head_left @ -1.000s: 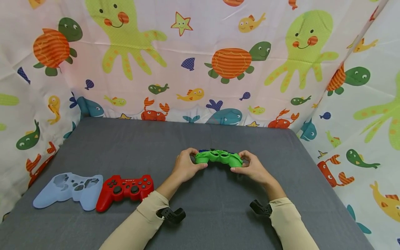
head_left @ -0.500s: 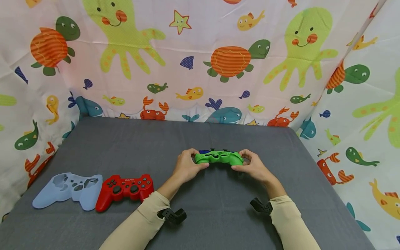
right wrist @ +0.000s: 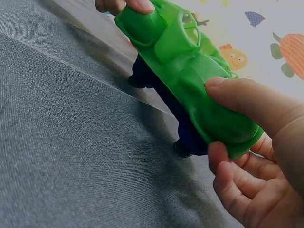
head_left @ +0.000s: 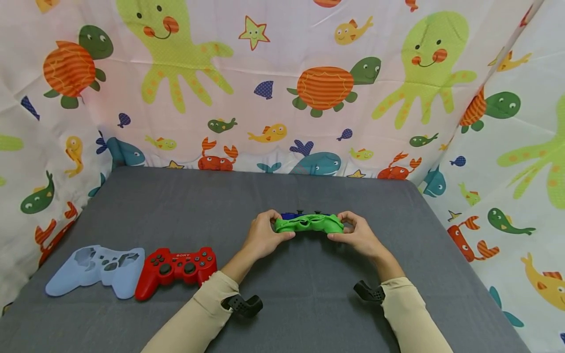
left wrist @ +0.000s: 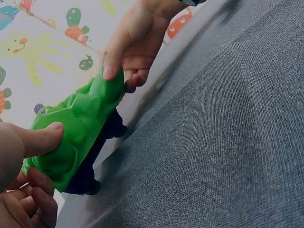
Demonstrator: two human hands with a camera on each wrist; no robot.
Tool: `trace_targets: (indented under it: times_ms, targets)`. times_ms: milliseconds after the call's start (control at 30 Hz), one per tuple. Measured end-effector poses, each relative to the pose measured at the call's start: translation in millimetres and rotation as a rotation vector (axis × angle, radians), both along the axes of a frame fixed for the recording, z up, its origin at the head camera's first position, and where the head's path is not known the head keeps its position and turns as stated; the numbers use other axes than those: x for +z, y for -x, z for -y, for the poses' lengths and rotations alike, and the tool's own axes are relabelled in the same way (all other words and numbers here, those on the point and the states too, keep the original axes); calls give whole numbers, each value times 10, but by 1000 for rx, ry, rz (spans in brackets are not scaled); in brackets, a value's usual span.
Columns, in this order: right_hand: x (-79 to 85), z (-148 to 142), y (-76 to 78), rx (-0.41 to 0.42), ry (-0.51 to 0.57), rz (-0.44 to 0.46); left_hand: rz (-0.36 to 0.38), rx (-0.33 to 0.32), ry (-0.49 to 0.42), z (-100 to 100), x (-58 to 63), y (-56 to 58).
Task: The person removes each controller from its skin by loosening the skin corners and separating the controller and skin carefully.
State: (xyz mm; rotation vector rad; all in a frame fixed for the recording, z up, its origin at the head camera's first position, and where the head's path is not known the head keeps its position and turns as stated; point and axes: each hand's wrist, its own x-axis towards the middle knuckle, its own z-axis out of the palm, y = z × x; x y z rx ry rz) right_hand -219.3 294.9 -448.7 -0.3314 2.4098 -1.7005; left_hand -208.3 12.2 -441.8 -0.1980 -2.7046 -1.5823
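My left hand [head_left: 264,235] and right hand [head_left: 356,236] grip opposite ends of a blue game controller [head_left: 289,215] in a stretchy green silicone cover [head_left: 310,223], close over the table. Thumbs press the near side while fingers curl behind. In the left wrist view, the bunched green cover [left wrist: 83,111] wraps the grips, and the blue body [left wrist: 81,178] shows along one edge with its dark thumbsticks poking out. The right wrist view has the right thumb on the cover [right wrist: 190,71] and the bare blue face [right wrist: 164,92] turned away, toward the cloth.
Left on the grey cloth-covered table [head_left: 198,196] lie an empty pale blue silicone cover [head_left: 99,269] and a red game controller [head_left: 176,268], side by side. A curtain [head_left: 282,59] printed with sea animals hangs behind and along the sides.
The controller has tilted slightly, and more of its blue edge and thumbsticks now shows above the green cover. Both hands keep their grip in almost the same place.
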Motion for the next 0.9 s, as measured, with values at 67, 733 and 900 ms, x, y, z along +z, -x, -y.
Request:
trace_targets:
  times_ms: [67,733,900]
  targets:
    - [-8,0,4,-8,-1,-9,-6,-18,8,13,0,4]
    - [15,12,-34,-13,-70,-46,1,-49,36,19,-25,-1]
    - [14,16,-5,39,-130,-35,10,-60,23,32,-33,9]
